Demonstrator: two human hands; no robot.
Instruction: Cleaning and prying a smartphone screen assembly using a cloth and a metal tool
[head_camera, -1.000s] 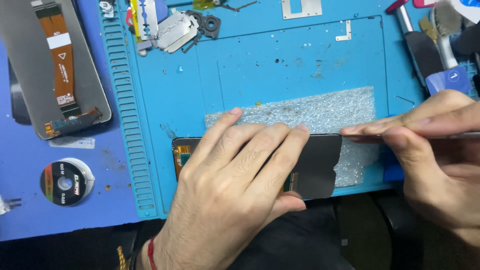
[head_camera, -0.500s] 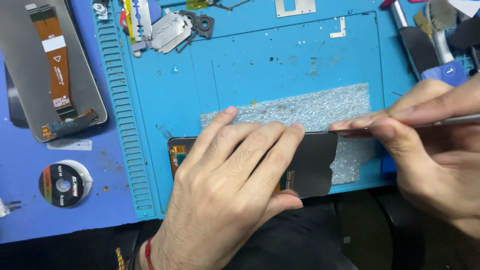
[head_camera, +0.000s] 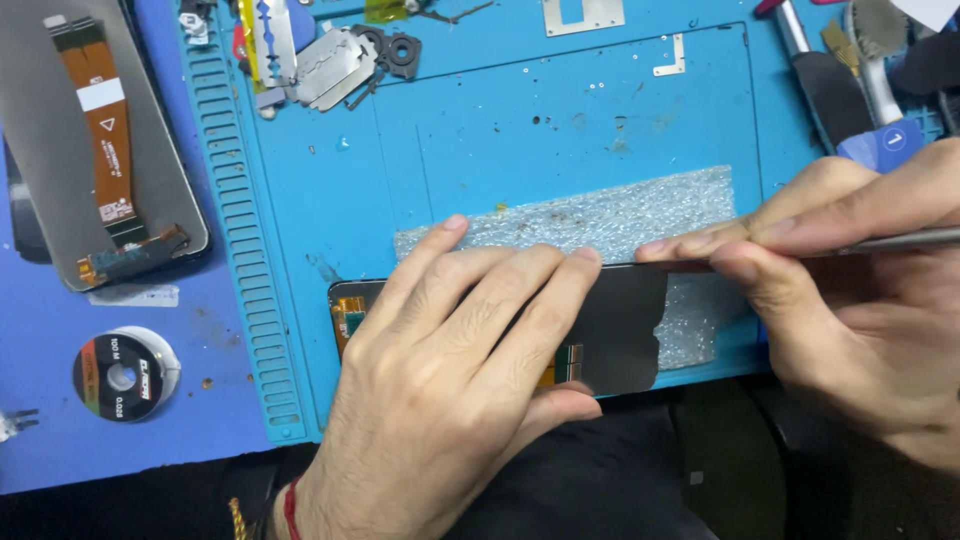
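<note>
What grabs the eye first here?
The left hand lies flat on a dark phone screen panel at the near edge of the blue repair mat, over a strip of bubble wrap. The right hand pinches a thin metal tool against the panel's far edge. Far left, a second screen panel lies face down, with an orange flex cable.

Single view, head-mounted, looking steeply down on the worktop from the wearer's side, close in. Blue mat (head_camera: 560, 140) fills most of frame, its near edge at the bottom. Left hand (head_camera: 450, 400) enters bottom centre, right hand (head_camera: 860, 300) from the right edge, both large in frame and partly cropped. Far edge of mat cut off at top. No second view to overlap with.
</note>
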